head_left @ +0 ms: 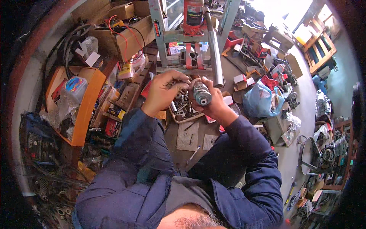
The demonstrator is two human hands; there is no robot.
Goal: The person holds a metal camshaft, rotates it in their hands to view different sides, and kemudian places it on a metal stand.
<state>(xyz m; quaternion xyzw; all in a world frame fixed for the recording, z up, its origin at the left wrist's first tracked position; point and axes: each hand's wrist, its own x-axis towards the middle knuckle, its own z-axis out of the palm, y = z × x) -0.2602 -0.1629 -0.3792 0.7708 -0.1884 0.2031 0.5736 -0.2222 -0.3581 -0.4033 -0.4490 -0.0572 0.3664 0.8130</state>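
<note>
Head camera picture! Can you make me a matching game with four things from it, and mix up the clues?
Things
1. Ridged metal cylinder
2. Bottle jack
3. Plastic bag
4. Wooden drawer

Clues
A. Orange, on the picture's left side, with a plastic tub inside
B. Silvery, held in the right hand
C. Light blue, over to the right of that hand
D. Red, at the top, between the posts of the press frame

Right pairs: 1-B, 2-D, 3-C, 4-A

White glare burns out the upper right, the lower left is dim, and edges curve.
</note>
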